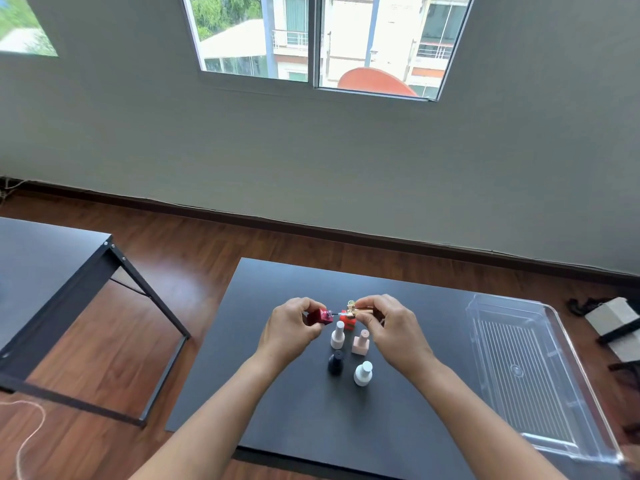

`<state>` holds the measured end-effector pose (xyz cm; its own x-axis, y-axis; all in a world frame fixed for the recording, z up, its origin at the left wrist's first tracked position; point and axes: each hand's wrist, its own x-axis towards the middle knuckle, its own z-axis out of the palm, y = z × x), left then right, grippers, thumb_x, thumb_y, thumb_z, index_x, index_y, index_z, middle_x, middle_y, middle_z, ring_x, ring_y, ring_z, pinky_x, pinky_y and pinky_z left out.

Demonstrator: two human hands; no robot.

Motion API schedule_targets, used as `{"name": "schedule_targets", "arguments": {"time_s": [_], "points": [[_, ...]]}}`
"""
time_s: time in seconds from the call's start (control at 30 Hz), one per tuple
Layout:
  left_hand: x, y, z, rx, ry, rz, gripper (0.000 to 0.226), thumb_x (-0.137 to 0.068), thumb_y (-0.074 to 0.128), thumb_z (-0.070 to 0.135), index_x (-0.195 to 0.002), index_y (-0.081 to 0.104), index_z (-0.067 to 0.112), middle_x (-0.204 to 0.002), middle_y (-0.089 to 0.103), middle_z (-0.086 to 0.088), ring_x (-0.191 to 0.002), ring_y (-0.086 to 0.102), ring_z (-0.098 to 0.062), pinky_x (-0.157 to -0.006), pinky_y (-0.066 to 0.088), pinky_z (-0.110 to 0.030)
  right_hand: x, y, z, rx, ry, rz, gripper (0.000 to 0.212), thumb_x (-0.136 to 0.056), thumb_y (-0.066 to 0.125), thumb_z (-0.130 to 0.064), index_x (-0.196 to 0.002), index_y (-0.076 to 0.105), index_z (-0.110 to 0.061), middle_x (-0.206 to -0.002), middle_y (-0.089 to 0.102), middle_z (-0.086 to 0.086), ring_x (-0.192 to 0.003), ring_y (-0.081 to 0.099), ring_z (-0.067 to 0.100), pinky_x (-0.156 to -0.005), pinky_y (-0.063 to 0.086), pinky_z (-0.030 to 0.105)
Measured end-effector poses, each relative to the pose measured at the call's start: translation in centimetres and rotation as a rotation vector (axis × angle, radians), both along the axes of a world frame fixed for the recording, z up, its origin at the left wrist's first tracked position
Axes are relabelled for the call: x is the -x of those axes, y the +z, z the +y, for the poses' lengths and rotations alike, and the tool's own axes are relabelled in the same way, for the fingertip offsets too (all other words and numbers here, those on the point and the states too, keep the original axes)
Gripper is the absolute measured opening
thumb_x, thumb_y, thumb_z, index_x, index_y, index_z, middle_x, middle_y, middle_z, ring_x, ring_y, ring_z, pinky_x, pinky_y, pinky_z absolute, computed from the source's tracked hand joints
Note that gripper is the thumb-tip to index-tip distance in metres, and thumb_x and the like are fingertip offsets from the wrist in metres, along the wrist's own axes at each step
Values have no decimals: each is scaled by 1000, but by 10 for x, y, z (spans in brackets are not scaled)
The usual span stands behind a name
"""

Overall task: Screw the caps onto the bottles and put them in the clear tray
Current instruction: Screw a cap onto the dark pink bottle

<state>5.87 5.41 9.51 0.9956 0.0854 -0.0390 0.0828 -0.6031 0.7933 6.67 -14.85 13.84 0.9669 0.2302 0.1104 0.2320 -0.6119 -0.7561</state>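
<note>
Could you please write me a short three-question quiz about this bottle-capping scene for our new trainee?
1. True or false: the clear tray already holds bottles.
2. Which hand holds the dark red bottle?
3. How many capped bottles stand upright near the hands: A two, B four, C six?

Key:
1. False; nothing lies in it.
2. The left hand; the right hand holds a gold cap.
3. B.

Red bottle (320,316) and gold cap (362,310) held apart above the table

Four capped bottles (349,355) stand upright; the clear tray (526,372) lies at right.
</note>
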Motion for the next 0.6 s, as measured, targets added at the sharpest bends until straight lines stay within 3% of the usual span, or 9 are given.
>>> {"name": "schedule_targets", "arguments": {"time_s": [0.6], "points": [[0,9,-4,-52,-15,-41,15,-80,75,26,-93,71,32,-90,65,15,-76,64,-5,-62,61,-30,-1,5,1,67,1,-91,13,-91,62,-14,-102,69,-18,-98,64,-5,-88,62,10,-81,54,29]]}}
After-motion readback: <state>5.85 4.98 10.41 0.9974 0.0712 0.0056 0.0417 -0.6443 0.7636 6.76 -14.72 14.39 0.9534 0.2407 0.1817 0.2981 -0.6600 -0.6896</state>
